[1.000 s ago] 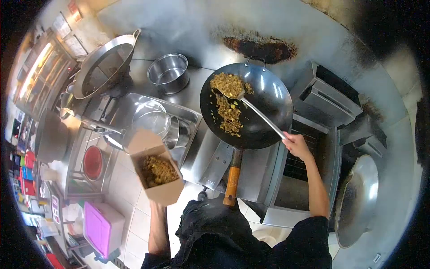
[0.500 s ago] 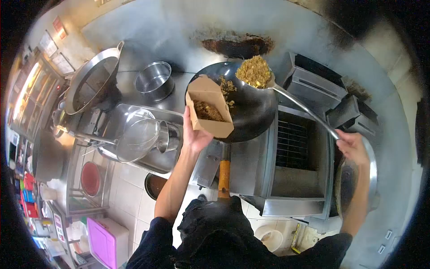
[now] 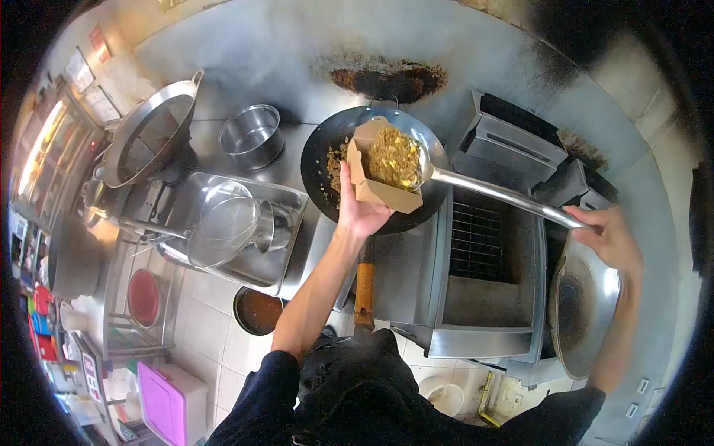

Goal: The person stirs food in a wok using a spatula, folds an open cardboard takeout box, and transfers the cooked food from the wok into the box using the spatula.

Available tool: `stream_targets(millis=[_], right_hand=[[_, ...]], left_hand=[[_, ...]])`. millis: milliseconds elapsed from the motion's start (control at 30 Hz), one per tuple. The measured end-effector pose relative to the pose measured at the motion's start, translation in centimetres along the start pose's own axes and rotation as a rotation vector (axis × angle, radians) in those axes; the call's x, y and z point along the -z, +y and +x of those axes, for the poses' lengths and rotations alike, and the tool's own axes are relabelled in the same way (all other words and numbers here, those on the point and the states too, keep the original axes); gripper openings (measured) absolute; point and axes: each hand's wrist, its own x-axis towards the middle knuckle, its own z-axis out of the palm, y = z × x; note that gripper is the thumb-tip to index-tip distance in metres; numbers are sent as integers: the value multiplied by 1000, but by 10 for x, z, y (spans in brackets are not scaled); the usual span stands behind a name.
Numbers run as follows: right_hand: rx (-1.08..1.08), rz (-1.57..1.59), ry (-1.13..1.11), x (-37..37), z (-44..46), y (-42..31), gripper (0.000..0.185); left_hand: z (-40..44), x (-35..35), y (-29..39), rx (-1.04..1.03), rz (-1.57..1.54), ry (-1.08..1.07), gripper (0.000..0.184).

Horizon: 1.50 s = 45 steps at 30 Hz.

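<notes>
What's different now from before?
The left hand moved the box right, over the wok. The right hand lifted the ladle from the wok and moved out to the right; the ladle's end is now at the box's opening, with food there. Nothing was let go. The wok and pot stayed put.

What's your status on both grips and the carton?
Left grip: holding carton over wok. Right grip: on ladle. Food heaped at carton's mouth. Nothing visibly blocking.
</notes>
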Motion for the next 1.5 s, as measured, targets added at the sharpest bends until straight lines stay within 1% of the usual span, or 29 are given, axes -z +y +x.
stream_targets(millis=[33,67,100,133,200,333,400,533,600,733,800,833,933,1000,1033,1100,1133,1200,1233,1267,1333,1367,1433,1500], right_hand=[[3,1,0,2,0,-8,35],[48,-113,34,3,-2,-14,35],[91,-230,69,5,-3,-21,35],[92,-230,70,5,-5,-29,35],[280,-457,214,4,-9,-43,33],[213,-512,233,-1,-16,-57,32],[233,-600,345,-7,-19,-56,31],[266,-618,392,-11,-22,-56,32],[294,-565,409,-11,-23,-54,34],[243,-533,436,-13,-28,-50,36],[243,-472,452,-13,-27,-45,35],[244,-470,454,-13,-26,-43,35],[235,-449,439,-16,-24,-38,34],[161,-343,380,-18,-22,-38,35],[168,-347,384,-17,-20,-35,35],[118,-192,329,-13,-19,-20,34],[124,-190,322,-8,-17,-9,34],[15,81,229,4,-12,12,34],[-40,120,150,10,-9,11,31],[-45,121,145,12,0,13,31],[-184,147,-128,15,25,18,28],[-160,111,-125,4,40,20,27],[-11,45,-222,-9,76,42,28],[-74,-172,-212,-20,113,28,24]], left_hand=[[1,-1,-1,2,-3,-26,77],[1,-1,-4,6,-4,-52,78],[0,-3,-7,-9,-24,-33,80],[1,-2,-8,-9,-23,-34,80],[3,3,-12,-15,-104,12,76],[6,12,-12,-41,-95,10,69],[4,13,-12,-49,-132,111,61],[10,29,-8,-61,-144,86,61],[11,27,-5,-74,-109,-5,57],[1,13,8,-114,-75,44,54],[-2,9,17,-116,33,-15,56],[0,14,21,-116,0,42,53],[1,14,26,-153,67,55,54],[-2,14,26,-167,66,45,55],[0,10,26,-183,65,22,56],[-13,0,27,-170,34,15,55],[-21,-4,27,-158,0,11,55],[-38,1,35,-228,4,103,61],[-49,6,41,-271,57,157,64],[-62,13,47,-310,110,213,68],[-97,23,53,-381,164,292,68],[-118,28,55,-416,174,321,68],[-162,37,55,-482,177,374,68],[-203,47,49,-541,165,414,68]])
